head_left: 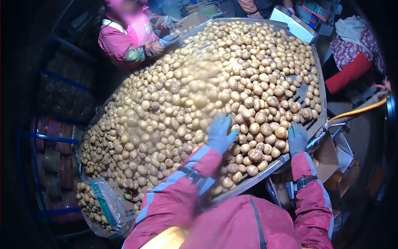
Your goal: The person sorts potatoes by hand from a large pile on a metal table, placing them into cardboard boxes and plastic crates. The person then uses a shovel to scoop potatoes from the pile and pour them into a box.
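A wide heap of potatoes (255, 154) covers the large metal-rimmed table (258, 179) in front of me. My left hand (220, 135), in a blue-grey glove, lies on the potatoes near the heap's front with its fingers spread. Beside the table's right front rim, my right hand (297, 140), gloved alike, rests against the outermost potatoes. Its fingers are stretched out and a little apart. Neither hand has a potato in its grasp. Some potatoes under my palms are hidden.
Across the heap at upper left stands a co-worker (134, 31) in pink with gloved hands. A potato-filled box lined with clear plastic (110, 207) sits at lower left. Cardboard boxes (325, 155) stand below the right rim, near a yellow cable (360, 108). A scale (316, 10) is at upper right.
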Demonstrator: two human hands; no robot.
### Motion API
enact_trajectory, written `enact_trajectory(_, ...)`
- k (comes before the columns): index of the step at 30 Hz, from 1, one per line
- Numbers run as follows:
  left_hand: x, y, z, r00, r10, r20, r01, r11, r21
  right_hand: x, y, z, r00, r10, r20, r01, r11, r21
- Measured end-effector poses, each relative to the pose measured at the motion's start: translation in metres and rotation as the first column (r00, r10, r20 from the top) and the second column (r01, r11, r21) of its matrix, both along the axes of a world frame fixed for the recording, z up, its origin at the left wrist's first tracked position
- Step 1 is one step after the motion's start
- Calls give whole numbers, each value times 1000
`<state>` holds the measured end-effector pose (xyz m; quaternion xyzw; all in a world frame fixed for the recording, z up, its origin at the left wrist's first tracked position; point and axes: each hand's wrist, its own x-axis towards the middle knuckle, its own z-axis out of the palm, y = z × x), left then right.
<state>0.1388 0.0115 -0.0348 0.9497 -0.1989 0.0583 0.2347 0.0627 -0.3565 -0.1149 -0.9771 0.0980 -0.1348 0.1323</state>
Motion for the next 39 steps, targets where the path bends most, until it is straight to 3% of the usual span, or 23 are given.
enact_trajectory(2,39,41,-1,994,-4,-107,2,1000,-13,2,4,3,999,-42,7,41,998,52)
enact_trajectory(4,63,63,35,961,267,71,-264,963,-46,0,7,8,998,-59,12,58,995,80)
enact_trajectory(6,113,106,-8,959,229,167,-221,973,-67,-1,8,8,998,-59,23,57,995,81)
enact_trajectory(9,134,91,1,976,209,-65,-189,954,231,0,8,10,998,-57,20,55,993,101)
enact_trajectory(12,133,77,6,963,268,-16,-254,927,275,-4,8,11,998,-57,28,53,989,140)
enact_trajectory(13,138,82,5,971,235,-49,-216,945,246,-3,8,11,998,-61,26,56,988,142)
enact_trajectory(14,141,82,2,924,235,-302,-280,953,-115,-2,8,11,997,-66,27,61,987,146)
enact_trajectory(16,137,79,20,743,-60,-667,-532,551,-643,-2,5,8,999,-51,12,48,985,164)
enact_trajectory(17,117,69,42,515,-220,-829,-803,213,-556,1,-2,3,999,-48,-11,49,974,222)
enact_trajectory(18,116,75,42,499,-397,-771,-815,88,-573,6,-1,10,999,-42,-34,50,959,277)
enact_trajectory(19,109,78,40,521,-485,-703,-788,42,-614,10,1,17,986,-153,-65,160,772,615)
enact_trajectory(20,98,81,35,537,-564,-627,-763,-8,-646,12,5,22,991,-134,4,94,713,695)
enact_trajectory(22,77,82,47,521,-604,-603,-755,3,-656,23,42,66,983,-123,139,-45,565,824)
enact_trajectory(23,67,81,51,512,-626,-589,-749,10,-662,27,63,101,973,-61,-224,221,541,812)
enact_trajectory(24,56,77,49,509,-597,-620,-752,43,-658,28,82,93,987,158,-37,28,61,998)
enact_trajectory(26,33,65,41,508,-534,-675,-756,99,-647,24,150,128,933,321,-163,265,-306,914)
enact_trajectory(29,-13,37,28,475,-567,-673,-616,332,-714,19,206,137,793,597,-124,495,-511,703)
enact_trajectory(30,-28,30,24,461,-574,-677,-559,404,-724,16,220,134,793,598,-115,518,-564,643)
enact_trajectory(31,-41,24,25,591,-473,-654,-402,529,-747,12,225,120,812,564,-149,525,-595,608)
enact_trajectory(32,-46,23,26,627,-455,-633,-382,528,-758,11,228,109,827,530,-186,529,-626,573)
enact_trajectory(34,-54,21,31,695,-414,-588,-341,530,-776,13,239,136,816,465,-342,559,-488,670)
enact_trajectory(36,-48,21,18,752,-447,-485,-327,386,-863,11,239,143,773,468,-429,599,-313,737)
enact_trajectory(39,-2,52,31,937,-293,-190,150,829,-538,18,232,140,785,502,-363,551,-298,779)
